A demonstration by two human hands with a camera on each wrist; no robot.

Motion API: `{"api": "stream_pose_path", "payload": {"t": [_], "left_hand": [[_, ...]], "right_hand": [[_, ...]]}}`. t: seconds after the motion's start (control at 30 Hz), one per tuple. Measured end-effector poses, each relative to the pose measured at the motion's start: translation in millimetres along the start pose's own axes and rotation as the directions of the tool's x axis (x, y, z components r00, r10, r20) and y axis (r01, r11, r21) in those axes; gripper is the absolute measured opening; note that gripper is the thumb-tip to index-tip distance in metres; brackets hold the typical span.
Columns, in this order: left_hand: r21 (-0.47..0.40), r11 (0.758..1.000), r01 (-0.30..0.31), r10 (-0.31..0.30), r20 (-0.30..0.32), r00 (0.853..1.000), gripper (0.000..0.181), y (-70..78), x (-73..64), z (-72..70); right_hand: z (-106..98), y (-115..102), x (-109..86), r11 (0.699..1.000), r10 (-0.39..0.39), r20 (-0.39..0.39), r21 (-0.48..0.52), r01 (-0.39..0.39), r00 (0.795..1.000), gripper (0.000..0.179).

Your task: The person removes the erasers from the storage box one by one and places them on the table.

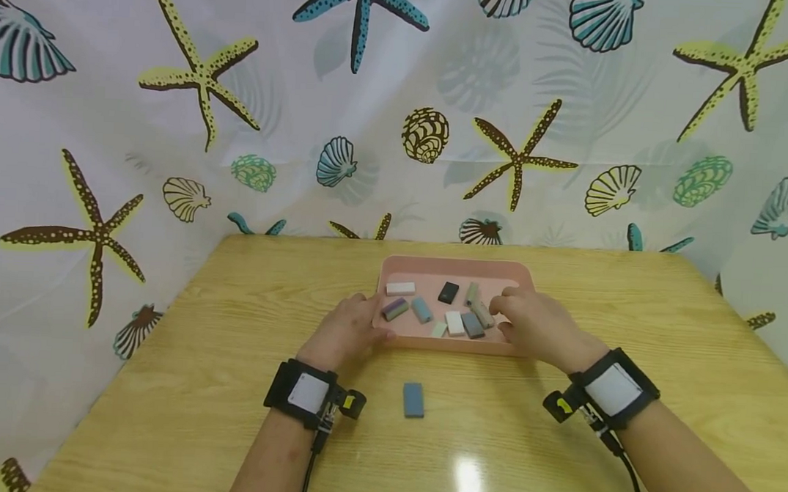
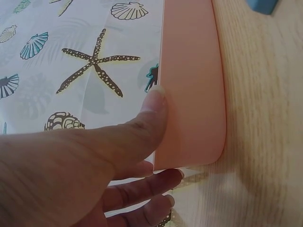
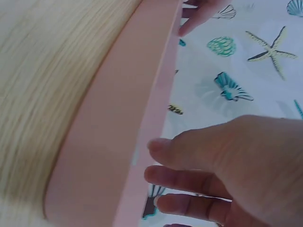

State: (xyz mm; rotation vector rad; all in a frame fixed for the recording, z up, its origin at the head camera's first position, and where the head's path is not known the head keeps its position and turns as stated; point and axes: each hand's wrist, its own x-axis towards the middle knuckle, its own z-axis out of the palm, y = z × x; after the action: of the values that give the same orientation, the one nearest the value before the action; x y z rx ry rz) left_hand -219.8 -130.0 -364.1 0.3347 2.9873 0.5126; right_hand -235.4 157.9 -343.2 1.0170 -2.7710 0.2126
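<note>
A shallow pink tray lies on the table with several small eraser-like blocks in it. My left hand grips its near left corner; in the left wrist view the thumb presses the front wall and the fingers pass round the end. Over the tray's right end is my right hand, its fingers loosely bent and nothing visible between thumb and fingers. Nearest to it are a beige block and a grey block. Farther left lie a black block, a light blue one and a purple-striped one.
A flat blue block lies on the wooden table in front of the tray, between the forearms. A white cloth printed with starfish and shells hangs behind the table. Each wrist wears a strapped camera with a cable.
</note>
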Motion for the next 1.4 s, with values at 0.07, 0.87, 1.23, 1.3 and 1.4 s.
{"api": "stream_pose_path", "payload": {"t": [0.07, 0.87, 1.23, 1.3, 1.4], "left_hand": [[0.01, 1.0, 0.0, 0.0, -0.002, 1.0, 0.072, 0.4, 0.3, -1.3], [-0.007, 1.0, -0.011, 0.011, -0.015, 1.0, 0.07, -0.1, 1.0, 0.4], [-0.014, 1.0, 0.021, -0.022, -0.01, 1.0, 0.073, 1.9, 0.1, 1.4], [-0.012, 1.0, 0.016, -0.016, -0.013, 1.0, 0.072, 2.2, 0.0, 0.8], [-0.014, 1.0, 0.012, -0.013, -0.01, 1.0, 0.071, 1.7, 1.1, 0.9]], "right_hand": [[5, 5, 2.7, 1.0, 0.019, 0.019, 0.007, -0.019, 1.0, 0.021], [34, 27, 26.9, 0.998, 0.058, 0.069, -0.003, -0.058, 0.996, 0.025], [21, 21, 21.5, 1.0, 0.025, -0.023, -0.013, -0.025, 0.999, 0.034], [17, 16, 19.5, 1.0, -0.019, -0.073, -0.015, 0.018, 0.997, 0.034], [9, 5, 16.1, 0.997, -0.074, -0.11, -0.01, 0.073, 0.991, 0.035]]}}
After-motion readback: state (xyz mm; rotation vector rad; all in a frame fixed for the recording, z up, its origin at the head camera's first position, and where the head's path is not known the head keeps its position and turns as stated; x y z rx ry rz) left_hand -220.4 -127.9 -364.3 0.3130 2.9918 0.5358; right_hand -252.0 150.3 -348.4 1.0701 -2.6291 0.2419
